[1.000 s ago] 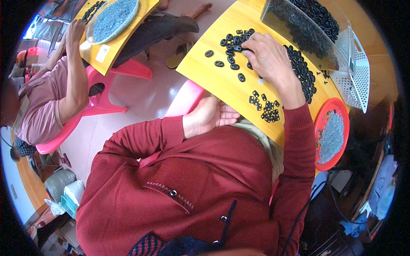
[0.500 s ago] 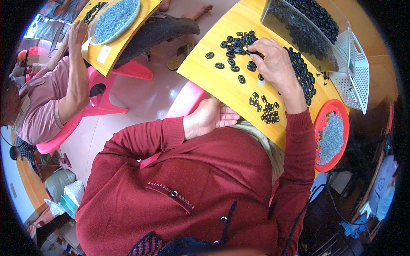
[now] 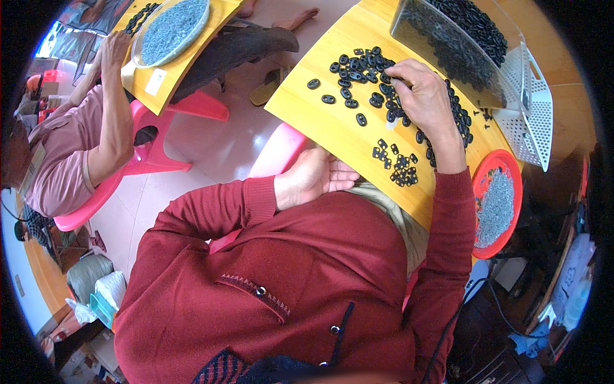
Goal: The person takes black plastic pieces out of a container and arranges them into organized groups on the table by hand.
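Small black oval pieces with two holes lie spread in a loose heap on the yellow table. My right hand is over the right part of this heap, thumb and fingers bent together. What the fingertips hold, if anything, is too small to make out. More of the oval pieces lie beneath and behind that hand. Closer to my body, a cluster of smaller black two-holed pieces rests near the table edge. Below the edge, at my lap, my left hand lies palm up with fingers stretched out, holding nothing.
A clear bin of black pieces stands at the far right, beside a white perforated basket. A red bowl rim surrounds metal screws at the right. Another person sits at a second table on the left.
My right hand has moved to the right across the heap, uncovering oval pieces that it hid before. The left hand stays where it was.
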Demonstrator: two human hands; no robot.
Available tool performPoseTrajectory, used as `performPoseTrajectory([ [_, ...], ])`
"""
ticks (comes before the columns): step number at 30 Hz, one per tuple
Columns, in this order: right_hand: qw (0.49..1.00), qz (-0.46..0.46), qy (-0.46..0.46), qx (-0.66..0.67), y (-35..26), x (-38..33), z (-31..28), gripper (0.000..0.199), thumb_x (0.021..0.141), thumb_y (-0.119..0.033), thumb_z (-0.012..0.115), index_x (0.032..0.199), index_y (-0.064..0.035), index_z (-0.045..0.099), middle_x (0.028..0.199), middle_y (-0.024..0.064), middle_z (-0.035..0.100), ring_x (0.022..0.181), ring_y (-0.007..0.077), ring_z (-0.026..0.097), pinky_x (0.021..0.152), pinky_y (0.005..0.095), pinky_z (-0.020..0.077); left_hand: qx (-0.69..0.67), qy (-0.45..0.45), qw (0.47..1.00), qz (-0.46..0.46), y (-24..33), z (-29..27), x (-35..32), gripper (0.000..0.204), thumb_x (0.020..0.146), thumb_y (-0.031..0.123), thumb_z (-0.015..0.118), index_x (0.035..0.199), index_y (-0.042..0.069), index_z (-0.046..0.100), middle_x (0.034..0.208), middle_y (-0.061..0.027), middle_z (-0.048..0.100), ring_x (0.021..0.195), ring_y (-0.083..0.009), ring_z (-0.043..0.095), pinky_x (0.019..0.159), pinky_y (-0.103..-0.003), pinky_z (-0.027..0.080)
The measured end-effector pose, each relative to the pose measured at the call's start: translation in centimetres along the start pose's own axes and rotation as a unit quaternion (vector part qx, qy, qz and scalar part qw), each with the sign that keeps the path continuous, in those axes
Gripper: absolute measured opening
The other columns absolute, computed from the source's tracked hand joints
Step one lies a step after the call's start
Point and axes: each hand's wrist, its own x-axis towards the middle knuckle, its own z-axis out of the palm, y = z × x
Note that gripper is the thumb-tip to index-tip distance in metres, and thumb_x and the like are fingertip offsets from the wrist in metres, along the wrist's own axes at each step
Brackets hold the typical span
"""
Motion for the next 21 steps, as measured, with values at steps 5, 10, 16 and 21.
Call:
performPoseTrajectory([
  [5,0.998,-0.015,-0.043,-0.052,-0.2,-0.5,-0.5,0.015,0.088,-0.005,0.065,0.097,-0.0042,0.077,0.101,0.0097,0.073,0.099,0.0317,0.067,0.091,0.0412,0.0543,0.002,0.001,1.000,-0.002,0.2,0.1,-0.1,0.047,0.113,0.039,0.033,0.126,0.002,0.058,0.101,-0.0093,0.070,0.090,-0.0187,0.071,0.082,-0.035,0.061],
  [10,0.993,-0.025,-0.068,-0.088,-0.2,-0.9,-0.6,0.023,0.086,-0.001,0.060,0.096,-0.0066,0.079,0.100,0.0086,0.072,0.097,0.0309,0.065,0.090,0.0420,0.0540,0.001,-0.001,1.000,-0.005,0.2,0.1,-0.1,0.045,0.113,0.037,0.034,0.128,0.003,0.058,0.101,-0.0078,0.070,0.090,-0.0171,0.071,0.080,-0.033,0.062],
  [16,0.992,-0.030,-0.067,-0.103,-0.1,-1.2,-0.9,0.024,0.085,0.000,0.059,0.096,-0.0075,0.079,0.103,0.0084,0.071,0.101,0.0300,0.064,0.092,0.0414,0.0533,-0.002,-0.005,1.000,-0.008,0.2,0.0,-0.1,0.044,0.113,0.036,0.035,0.128,0.002,0.059,0.100,-0.0073,0.070,0.089,-0.0169,0.071,0.080,-0.032,0.062],
  [21,0.992,-0.016,-0.065,-0.103,0.2,-1.5,-0.9,0.025,0.085,0.000,0.058,0.097,-0.0082,0.079,0.106,0.0088,0.071,0.103,0.0303,0.064,0.093,0.0414,0.0530,0.001,0.003,1.000,0.003,0.3,0.3,-0.3,0.043,0.113,0.034,0.035,0.128,0.001,0.058,0.100,-0.0086,0.071,0.088,-0.0171,0.071,0.079,-0.033,0.062],
])
